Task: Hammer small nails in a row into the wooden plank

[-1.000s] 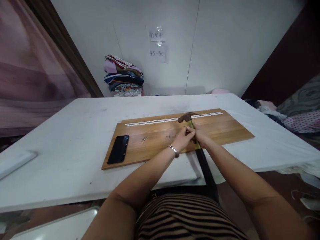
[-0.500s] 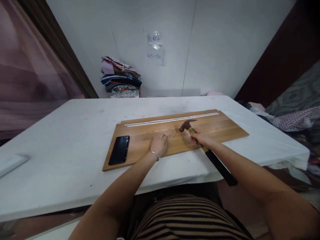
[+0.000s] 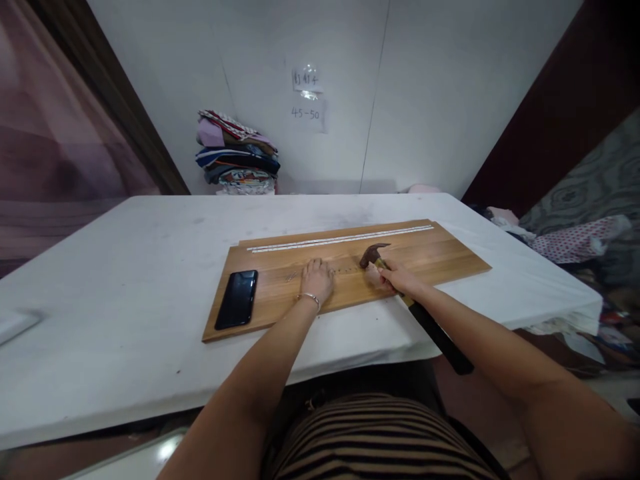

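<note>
Head view, nearest first: a striped garment (image 3: 380,433) fills the bottom edge, and both bare forearms reach out from it over the table (image 3: 125,293). The hammer (image 3: 434,329) hangs its black handle past the near table edge, slanting up and left toward the board (image 3: 425,253). The right hand (image 3: 397,279) is clamped round the hammer high up, just below the head, with the fingers wrapped over the yellowish neck. The brown head sits low over the board, just beyond the knuckles; whether it touches the wood cannot be told.

The left hand (image 3: 316,279) lies knuckles-up on the board, fingers bent down onto the wood, with a bracelet (image 3: 310,298) at the wrist. Whether its fingertips pinch anything cannot be told. The two hands are apart, and between them runs a short row of dark marks (image 3: 345,271), too small to make out.

A black phone (image 3: 237,308) lies flat on the board's left end, near the left hand but not touching it. Along the board's far edge runs a thin white strip (image 3: 340,239).

Beyond the table, a pile of folded cloth (image 3: 236,155) stands against the white wall, with two paper notes (image 3: 307,97) stuck up to its right. Loose fabrics (image 3: 575,240) lie off the table's right side.
</note>
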{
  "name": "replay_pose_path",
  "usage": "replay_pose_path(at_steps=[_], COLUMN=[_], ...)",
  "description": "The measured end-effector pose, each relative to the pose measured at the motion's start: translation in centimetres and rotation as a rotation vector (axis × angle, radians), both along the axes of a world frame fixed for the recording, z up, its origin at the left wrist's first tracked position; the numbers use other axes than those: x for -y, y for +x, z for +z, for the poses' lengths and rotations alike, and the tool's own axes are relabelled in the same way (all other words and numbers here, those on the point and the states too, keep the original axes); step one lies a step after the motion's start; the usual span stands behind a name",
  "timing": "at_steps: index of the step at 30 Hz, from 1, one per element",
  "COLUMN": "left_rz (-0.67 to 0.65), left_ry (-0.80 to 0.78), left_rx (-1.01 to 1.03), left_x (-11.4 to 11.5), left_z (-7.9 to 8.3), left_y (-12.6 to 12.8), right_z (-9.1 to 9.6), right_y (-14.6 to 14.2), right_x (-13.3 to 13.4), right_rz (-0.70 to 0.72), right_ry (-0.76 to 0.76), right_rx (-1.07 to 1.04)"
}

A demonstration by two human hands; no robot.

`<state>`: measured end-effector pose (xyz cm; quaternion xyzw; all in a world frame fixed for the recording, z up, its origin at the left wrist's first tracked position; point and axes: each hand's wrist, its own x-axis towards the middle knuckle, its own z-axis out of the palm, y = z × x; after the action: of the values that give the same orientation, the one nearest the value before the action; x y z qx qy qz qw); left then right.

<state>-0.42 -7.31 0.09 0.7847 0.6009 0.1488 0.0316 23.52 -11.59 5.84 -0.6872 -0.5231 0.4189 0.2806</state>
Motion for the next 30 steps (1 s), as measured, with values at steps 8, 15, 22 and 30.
replay_pose_path(at_steps=[8,15,22,30], left_rz=[0.009,0.013,0.016,0.018], left_ry=[-0.009,0.001,-0.01,-0.014], left_rx=[-0.012,-0.018,-0.015,0.008], left_x=[0.2,0.2,0.2,0.2], left_z=[0.4,0.3,0.4,0.5], left_y=[0.2,0.2,0.3,0.3], right_z=[1.3,1.0,1.6,1.8], right_y=[0.0,-0.3,-0.2,-0.5], right_x=[-0.4,0.1,0.1,0.3], right_rz=[0.02,0.021,0.022,0.037], right_ry=[0.031,-0.015,0.004,-0.031], right_rx=[0.027,0.055,0.032,0.069])
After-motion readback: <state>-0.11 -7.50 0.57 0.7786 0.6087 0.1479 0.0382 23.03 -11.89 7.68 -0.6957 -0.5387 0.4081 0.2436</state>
